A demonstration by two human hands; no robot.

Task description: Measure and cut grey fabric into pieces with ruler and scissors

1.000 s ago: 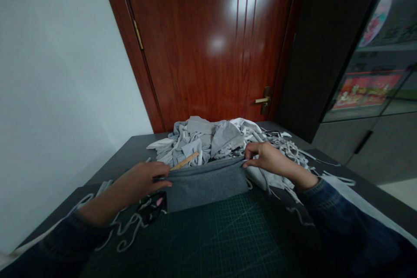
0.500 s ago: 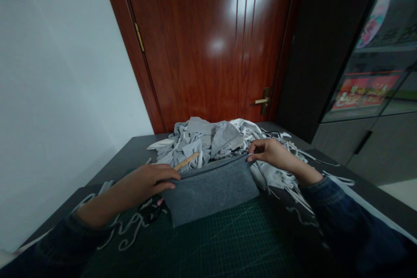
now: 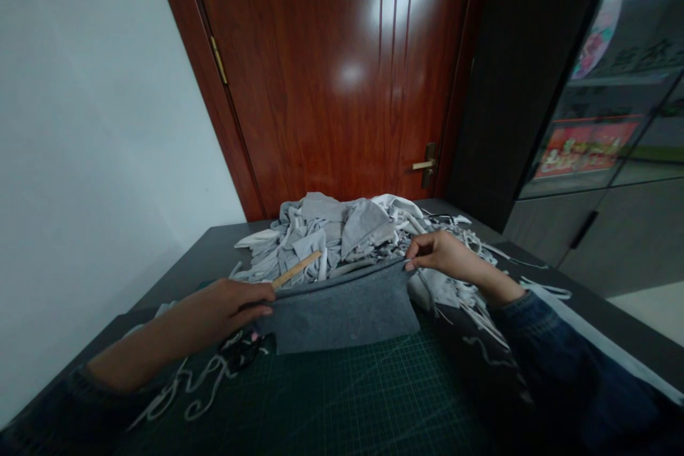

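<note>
A dark grey piece of cloth (image 3: 342,317) hangs stretched between my two hands, its upper edge looking rolled or folded and its lower edge over the cutting mat. My left hand (image 3: 243,303) pinches the cloth's upper left corner. At the top right corner, my right hand (image 3: 441,254) grips the cloth between thumb and fingers. A flat wooden ruler-like strip (image 3: 297,270) slants up from behind my left fingers; whether they touch it I cannot tell. Right behind the cloth lies a heap of light grey and white fabric scraps (image 3: 320,224).
A green gridded cutting mat (image 3: 342,406) covers the front of the dark table (image 3: 184,267). Loose pale strings (image 3: 200,388) and a small black item (image 3: 240,350) lie at the left, more strips (image 3: 481,313) at the right. Behind stands a red-brown door (image 3: 320,85).
My left hand has moved left, drawing the cloth wider and tauter. The cloth's lower edge has risen a little. The view has shifted slightly.
</note>
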